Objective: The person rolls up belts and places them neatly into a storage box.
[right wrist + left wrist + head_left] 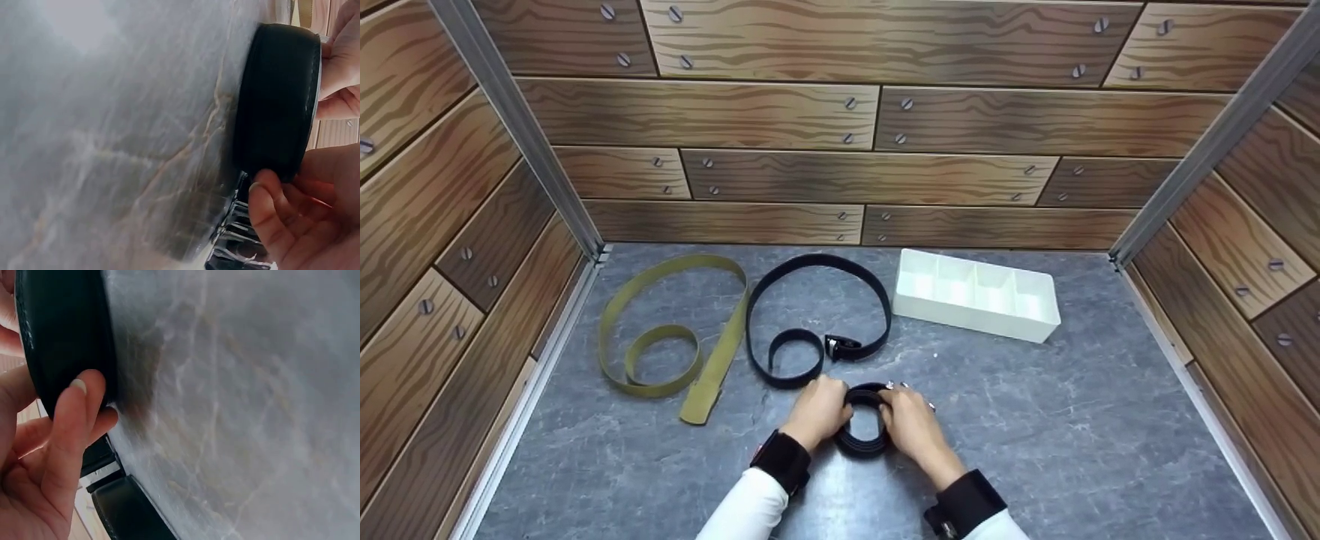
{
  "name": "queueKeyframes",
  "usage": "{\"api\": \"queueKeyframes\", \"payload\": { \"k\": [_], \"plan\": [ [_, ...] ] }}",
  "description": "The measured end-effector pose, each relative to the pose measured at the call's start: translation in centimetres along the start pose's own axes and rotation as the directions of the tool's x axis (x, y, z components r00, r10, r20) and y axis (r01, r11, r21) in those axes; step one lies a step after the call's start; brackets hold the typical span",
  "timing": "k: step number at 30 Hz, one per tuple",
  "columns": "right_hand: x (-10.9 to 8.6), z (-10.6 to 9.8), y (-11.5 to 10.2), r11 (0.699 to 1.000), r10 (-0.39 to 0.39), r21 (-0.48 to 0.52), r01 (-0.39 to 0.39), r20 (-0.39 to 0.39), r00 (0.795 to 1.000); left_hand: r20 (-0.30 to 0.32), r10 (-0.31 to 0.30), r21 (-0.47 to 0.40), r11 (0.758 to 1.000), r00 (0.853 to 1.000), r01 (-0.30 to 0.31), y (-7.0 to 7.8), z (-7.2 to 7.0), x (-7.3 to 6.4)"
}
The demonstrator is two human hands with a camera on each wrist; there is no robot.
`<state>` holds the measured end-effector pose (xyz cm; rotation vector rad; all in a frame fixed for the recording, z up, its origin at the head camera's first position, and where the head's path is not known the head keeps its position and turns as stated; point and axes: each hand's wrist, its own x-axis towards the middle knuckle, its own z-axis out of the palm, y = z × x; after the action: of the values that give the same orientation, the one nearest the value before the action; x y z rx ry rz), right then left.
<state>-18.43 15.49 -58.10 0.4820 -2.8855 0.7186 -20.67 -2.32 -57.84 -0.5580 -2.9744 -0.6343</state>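
A black belt wound into a round coil stands on edge at the near middle of the table. My left hand grips its left side, thumb inside the ring; in the left wrist view the fingers pinch the coil's edge. My right hand holds the opposite side, and in the right wrist view its fingertips press the coil's lower part. Shiny silvery metal, apparently a buckle, shows beside the right fingers. Beyond the hands lies a second black belt, loosely curled, with its buckle.
An olive-green belt lies loosely curled at the left. At the back right stands a white tray with several compartments. Wood-patterned walls with metal corner posts enclose the grey marbled table on the back and both sides.
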Motion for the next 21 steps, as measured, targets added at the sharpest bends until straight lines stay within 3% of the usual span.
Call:
{"api": "queueKeyframes", "payload": {
  "k": [2,5,10,17,21],
  "plan": [
    [-0.1,0.0,0.1,0.999,0.014,0.029,-0.014,-0.011,1.000,-0.005,0.015,-0.013,1.000,1.000,-0.016,0.0,0.2,0.0],
    [-0.5,-0.3,-0.1,0.993,0.107,0.051,-0.106,-0.023,0.994,-0.030,0.021,-0.021,1.000,0.999,-0.022,0.0,0.3,-0.1],
    [-1.2,-0.9,-1.0,0.965,0.257,0.038,-0.258,0.030,0.966,-0.019,-0.004,0.009,1.000,1.000,0.004,0.2,0.4,-0.1],
    [-1.0,-0.8,-1.1,0.978,0.209,-0.013,-0.209,0.020,0.978,0.028,0.010,0.060,0.998,1.000,-0.012,0.2,0.3,0.0],
    [-0.8,-0.7,-0.8,0.982,0.187,-0.015,-0.186,0.036,0.982,0.014,0.029,0.050,0.998,0.999,-0.029,0.1,0.5,-0.1]
  ]
}}
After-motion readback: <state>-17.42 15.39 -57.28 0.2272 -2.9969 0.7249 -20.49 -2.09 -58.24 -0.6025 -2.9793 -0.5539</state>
